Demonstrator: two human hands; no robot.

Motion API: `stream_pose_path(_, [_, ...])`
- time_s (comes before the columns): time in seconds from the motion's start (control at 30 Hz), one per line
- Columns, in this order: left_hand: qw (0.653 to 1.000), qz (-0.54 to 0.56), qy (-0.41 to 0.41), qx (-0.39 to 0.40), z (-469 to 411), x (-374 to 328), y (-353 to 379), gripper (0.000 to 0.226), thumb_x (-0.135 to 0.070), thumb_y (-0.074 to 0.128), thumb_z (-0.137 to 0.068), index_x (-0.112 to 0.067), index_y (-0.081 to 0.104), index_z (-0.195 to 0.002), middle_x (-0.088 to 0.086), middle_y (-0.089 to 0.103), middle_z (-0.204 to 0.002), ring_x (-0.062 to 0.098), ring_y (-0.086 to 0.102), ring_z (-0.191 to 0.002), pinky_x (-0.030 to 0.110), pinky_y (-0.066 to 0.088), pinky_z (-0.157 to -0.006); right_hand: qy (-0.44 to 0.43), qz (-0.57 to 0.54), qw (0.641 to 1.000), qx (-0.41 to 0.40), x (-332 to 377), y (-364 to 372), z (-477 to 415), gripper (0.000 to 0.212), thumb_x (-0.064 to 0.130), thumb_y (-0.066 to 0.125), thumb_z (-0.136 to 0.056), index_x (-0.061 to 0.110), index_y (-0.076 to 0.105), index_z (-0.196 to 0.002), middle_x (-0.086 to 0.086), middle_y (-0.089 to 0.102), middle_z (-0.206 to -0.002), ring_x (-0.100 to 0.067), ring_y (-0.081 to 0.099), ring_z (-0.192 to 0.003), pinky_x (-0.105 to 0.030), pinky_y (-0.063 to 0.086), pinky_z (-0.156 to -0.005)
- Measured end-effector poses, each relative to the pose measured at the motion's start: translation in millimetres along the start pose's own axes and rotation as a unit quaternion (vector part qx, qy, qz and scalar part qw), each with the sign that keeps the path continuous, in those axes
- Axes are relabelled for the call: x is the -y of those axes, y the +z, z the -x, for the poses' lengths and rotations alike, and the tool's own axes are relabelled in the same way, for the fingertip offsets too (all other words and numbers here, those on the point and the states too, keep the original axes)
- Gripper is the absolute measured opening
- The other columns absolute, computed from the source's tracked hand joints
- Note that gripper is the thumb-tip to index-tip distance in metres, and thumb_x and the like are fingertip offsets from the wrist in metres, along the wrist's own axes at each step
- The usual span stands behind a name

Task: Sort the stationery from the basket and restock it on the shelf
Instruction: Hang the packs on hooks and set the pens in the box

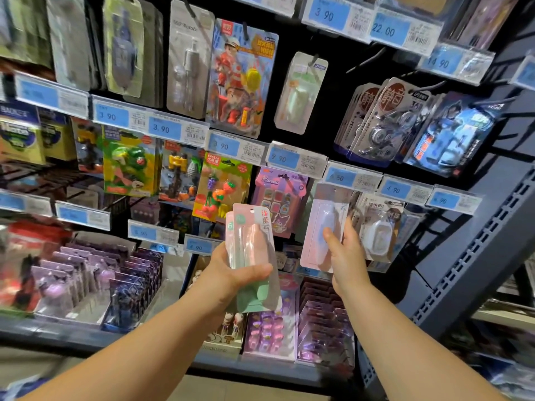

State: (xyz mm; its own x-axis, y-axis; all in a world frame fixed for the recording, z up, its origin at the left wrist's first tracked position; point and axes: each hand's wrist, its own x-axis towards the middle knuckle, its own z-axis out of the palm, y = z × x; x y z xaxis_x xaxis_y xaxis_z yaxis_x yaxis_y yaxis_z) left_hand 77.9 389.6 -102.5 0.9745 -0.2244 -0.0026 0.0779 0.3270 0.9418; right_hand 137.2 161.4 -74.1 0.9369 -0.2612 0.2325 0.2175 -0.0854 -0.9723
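Observation:
My left hand (pixel 231 273) grips a small stack of blister packs (pixel 252 256), a pink one in front and a green one behind, held upright before the shelf. My right hand (pixel 344 253) holds a pale pink and lilac blister pack (pixel 324 224) by its lower right edge, thumb on its front. That pack's top reaches the peg under the blue price tag (pixel 341 178), among the packs hanging there. The basket is out of view.
A dark pegboard display holds hanging eraser sets (pixel 223 186), a Kuromi card (pixel 278 198), correction tape packs (pixel 376 227) and blue price strips. Below, trays of purple packs (pixel 95 273) stand on the bottom shelf. A grey perforated upright (pixel 474 250) rises on the right.

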Motion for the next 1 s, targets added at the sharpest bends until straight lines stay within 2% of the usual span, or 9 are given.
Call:
stream_pose_path(0.13, [1.0,0.011,0.014,-0.002,3,-2,1,0.091,-0.032,0.091,-0.047,-0.021,0.051,-0.128,0.016,0.067,-0.114,0.034,0.067,-0.104,0.032,0.056,-0.069,0.0,-0.032,0.999,-0.022,1,3,-3,0.063,0.027,0.054,-0.098,0.037,0.024,-0.152,0.01,0.035,-0.152,-0.014,0.042,-0.133,-0.044,0.035,-0.112])
stream_pose_path(0.2, [1.0,0.01,0.017,0.001,3,-2,2,0.09,-0.032,0.091,-0.046,-0.021,0.053,-0.127,0.016,0.067,-0.114,0.035,0.066,-0.105,0.038,0.058,-0.076,-0.007,-0.033,0.999,-0.032,3,5,-2,0.061,0.024,0.052,-0.1,0.032,0.022,-0.153,0.01,0.033,-0.153,-0.012,0.038,-0.134,-0.039,0.034,-0.112])
stream_pose_path(0.37, [1.0,0.013,0.01,0.003,4,-3,2,0.085,-0.03,0.091,-0.047,-0.022,0.055,-0.123,0.015,0.069,-0.111,0.037,0.067,-0.105,0.054,0.055,-0.088,0.014,0.026,0.999,-0.045,6,9,-7,0.065,0.031,0.052,-0.099,0.028,0.019,-0.154,0.004,0.028,-0.156,-0.018,0.034,-0.14,-0.046,0.031,-0.115])
stream_pose_path(0.47, [1.0,0.011,0.01,0.005,4,-5,3,0.088,-0.032,0.091,-0.046,-0.022,0.054,-0.125,0.017,0.067,-0.114,0.037,0.066,-0.106,0.058,0.054,-0.089,0.028,0.146,0.986,-0.079,7,15,-4,0.062,0.04,0.047,-0.099,0.027,0.02,-0.153,-0.002,0.025,-0.156,-0.025,0.03,-0.141,-0.05,0.029,-0.115])
stream_pose_path(0.57, [1.0,0.015,0.012,0.009,6,-7,5,0.088,-0.028,0.091,-0.048,-0.02,0.053,-0.126,0.017,0.066,-0.115,0.036,0.066,-0.106,0.053,0.056,-0.087,-0.032,0.228,0.966,-0.114,15,23,20,0.045,0.038,0.048,-0.097,0.027,0.042,-0.141,0.0,0.037,-0.142,-0.02,0.038,-0.13,-0.039,0.034,-0.105])
stream_pose_path(0.67, [1.0,0.022,0.018,0.013,8,-7,8,0.077,-0.022,0.088,-0.055,-0.02,0.055,-0.124,0.016,0.068,-0.112,0.035,0.068,-0.103,0.049,0.059,-0.081,-0.072,0.173,0.982,0.027,25,36,44,0.012,0.033,0.053,-0.097,0.026,0.062,-0.098,0.01,0.058,-0.094,-0.012,0.055,-0.095,-0.027,0.041,-0.081])
stream_pose_path(0.73, [0.999,0.02,0.024,0.019,8,-7,10,0.071,-0.02,0.087,-0.058,-0.018,0.056,-0.122,0.015,0.071,-0.107,0.033,0.07,-0.098,0.045,0.059,-0.074,-0.018,0.127,0.978,0.164,29,42,57,0.017,0.036,0.054,-0.096,0.023,0.064,-0.091,0.01,0.062,-0.081,-0.009,0.058,-0.08,-0.028,0.046,-0.074])
stream_pose_path(0.8, [0.999,0.018,0.034,0.02,8,-8,12,0.059,-0.013,0.082,-0.064,-0.015,0.059,-0.118,0.016,0.072,-0.103,0.032,0.071,-0.093,0.04,0.059,-0.069,0.03,0.105,0.965,0.24,31,45,64,0.019,0.037,0.056,-0.094,0.019,0.062,-0.097,0.005,0.065,-0.085,-0.009,0.061,-0.077,-0.025,0.048,-0.066])
stream_pose_path(1.0, [0.999,-0.007,0.036,0.011,13,-11,20,0.045,-0.003,0.079,-0.074,-0.017,0.06,-0.112,0.015,0.072,-0.105,0.028,0.072,-0.091,0.037,0.06,-0.066,0.087,0.037,0.971,0.217,33,41,72,0.015,0.021,0.062,-0.091,0.008,0.057,-0.095,-0.007,0.065,-0.084,-0.012,0.063,-0.068,-0.025,0.051,-0.057])
